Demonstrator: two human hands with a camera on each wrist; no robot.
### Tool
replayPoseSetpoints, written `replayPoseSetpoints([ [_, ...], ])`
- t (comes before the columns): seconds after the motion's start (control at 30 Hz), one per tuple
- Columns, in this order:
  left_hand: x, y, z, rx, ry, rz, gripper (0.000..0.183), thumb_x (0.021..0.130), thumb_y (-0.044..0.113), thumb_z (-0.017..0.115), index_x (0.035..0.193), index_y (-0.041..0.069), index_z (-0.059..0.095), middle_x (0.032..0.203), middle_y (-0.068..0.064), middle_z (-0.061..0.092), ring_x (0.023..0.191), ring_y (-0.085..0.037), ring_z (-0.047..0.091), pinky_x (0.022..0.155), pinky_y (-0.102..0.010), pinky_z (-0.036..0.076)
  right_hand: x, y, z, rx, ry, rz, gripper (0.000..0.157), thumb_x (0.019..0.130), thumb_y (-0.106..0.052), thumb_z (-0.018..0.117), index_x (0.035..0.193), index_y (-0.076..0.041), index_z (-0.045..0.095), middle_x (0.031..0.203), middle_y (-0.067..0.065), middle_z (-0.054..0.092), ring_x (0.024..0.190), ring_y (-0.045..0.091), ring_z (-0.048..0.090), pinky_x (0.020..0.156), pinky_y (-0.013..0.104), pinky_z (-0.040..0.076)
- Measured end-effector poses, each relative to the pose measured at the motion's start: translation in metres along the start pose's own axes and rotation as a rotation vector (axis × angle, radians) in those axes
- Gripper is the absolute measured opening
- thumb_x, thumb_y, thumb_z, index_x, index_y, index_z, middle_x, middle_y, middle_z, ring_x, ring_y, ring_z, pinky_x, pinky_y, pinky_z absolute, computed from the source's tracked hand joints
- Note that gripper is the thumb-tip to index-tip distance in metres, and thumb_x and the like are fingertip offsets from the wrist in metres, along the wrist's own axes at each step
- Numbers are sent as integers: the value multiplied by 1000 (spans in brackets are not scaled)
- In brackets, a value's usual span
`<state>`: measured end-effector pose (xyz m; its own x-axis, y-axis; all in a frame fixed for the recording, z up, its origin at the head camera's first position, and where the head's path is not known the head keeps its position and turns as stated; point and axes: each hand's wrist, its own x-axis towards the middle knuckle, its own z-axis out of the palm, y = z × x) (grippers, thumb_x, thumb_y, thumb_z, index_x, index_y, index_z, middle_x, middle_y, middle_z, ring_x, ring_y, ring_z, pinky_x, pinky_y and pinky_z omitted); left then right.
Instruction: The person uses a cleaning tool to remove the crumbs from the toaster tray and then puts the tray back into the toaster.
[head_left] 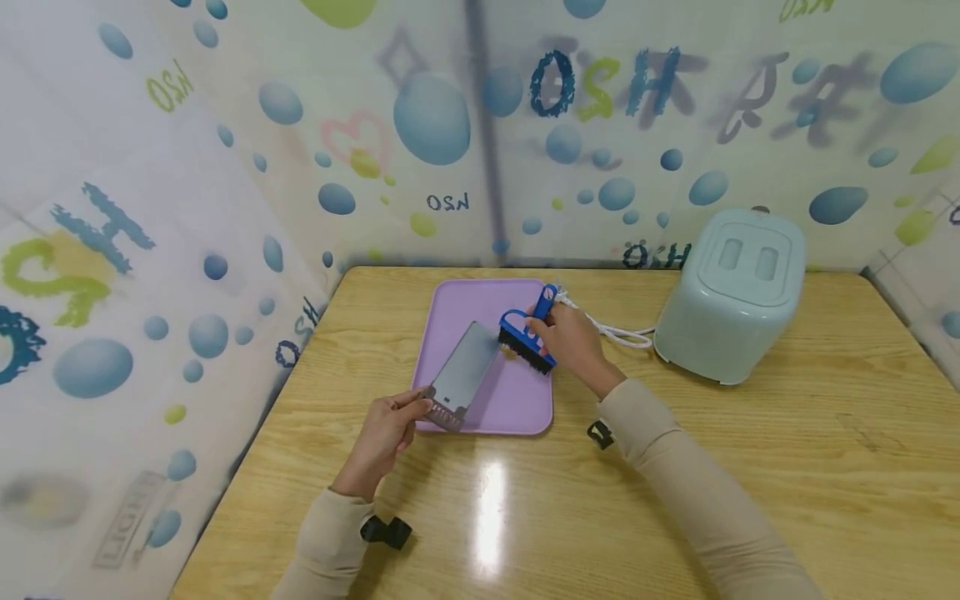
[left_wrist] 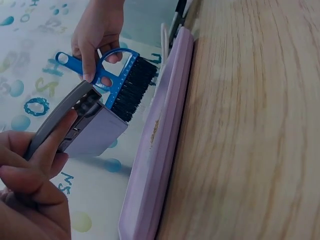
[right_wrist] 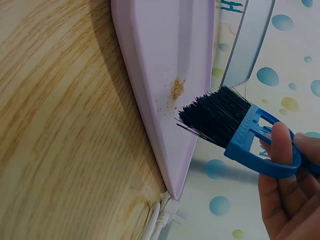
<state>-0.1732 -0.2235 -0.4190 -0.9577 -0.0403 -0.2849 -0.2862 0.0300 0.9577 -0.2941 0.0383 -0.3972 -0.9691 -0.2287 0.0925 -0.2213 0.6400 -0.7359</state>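
My left hand point(head_left: 384, 435) pinches the dark end of a flat grey crumb tray point(head_left: 467, 365), which is held tilted above a purple tray point(head_left: 517, 410). My right hand point(head_left: 576, 343) grips a small blue hand brush point(right_wrist: 242, 142) with black bristles point(left_wrist: 134, 90). In the head view the bristles are beside the crumb tray's far end; whether they touch it I cannot tell. A small heap of brown crumbs point(right_wrist: 177, 89) lies on the purple tray beneath the brush.
A pale green toaster point(head_left: 731, 292) stands at the back right of the wooden table point(head_left: 750, 467). Its white cord point(head_left: 626, 335) runs left behind my right hand to the purple tray's edge. A patterned wall point(head_left: 600, 167) rises behind the table.
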Motion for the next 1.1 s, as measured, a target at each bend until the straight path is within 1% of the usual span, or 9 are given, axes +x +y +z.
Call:
replayPoseSetpoints([
  [0.17, -1, 0, 0, 5, 11, 5, 40, 88, 5, 53, 127, -6, 50, 68, 8, 68, 33, -1, 25, 34, -15, 22, -1, 0, 0, 21, -4, 6, 25, 92, -30, 55, 107, -13, 66, 74, 9, 68, 54, 21, 63, 42, 26, 39],
  [0.4, 0, 0, -1, 6, 27, -12, 41, 88, 6, 54, 127, -5, 51, 68, 9, 67, 34, -1, 25, 34, -15, 22, -2, 2, -1, 7, 0, 4, 26, 92, -30, 54, 109, -13, 64, 77, 9, 68, 52, 16, 61, 42, 26, 40],
  [0.6, 1, 2, -3, -1, 42, -9, 42, 89, 8, 55, 128, -4, 50, 69, 10, 67, 33, 0, 24, 35, -15, 22, -3, 4, -4, -11, 16, 19, 27, 92, -32, 54, 109, -14, 65, 76, 8, 69, 52, 15, 62, 43, 25, 40],
  [0.73, 2, 3, -5, -2, 37, -6, 41, 89, 8, 54, 128, -4, 50, 68, 10, 67, 33, 0, 24, 35, -15, 23, -3, 7, -5, -12, 17, 14, 27, 92, -31, 54, 108, -12, 65, 75, 10, 68, 52, 16, 61, 42, 25, 39],
  [0.97, 1, 5, -5, -8, 35, -1, 41, 89, 8, 54, 128, -4, 50, 69, 10, 68, 33, -1, 24, 35, -15, 23, -3, 11, -4, -25, 16, 16, 26, 92, -31, 55, 107, -12, 65, 71, 6, 67, 51, 15, 61, 42, 25, 39],
  [1.1, 0, 6, -6, -16, 43, 1, 41, 90, 9, 54, 129, -4, 50, 70, 10, 68, 33, -1, 24, 35, -15, 23, -4, 13, -5, -29, -1, 33, 27, 93, -32, 54, 108, -13, 65, 75, 6, 68, 55, 18, 63, 41, 25, 39],
])
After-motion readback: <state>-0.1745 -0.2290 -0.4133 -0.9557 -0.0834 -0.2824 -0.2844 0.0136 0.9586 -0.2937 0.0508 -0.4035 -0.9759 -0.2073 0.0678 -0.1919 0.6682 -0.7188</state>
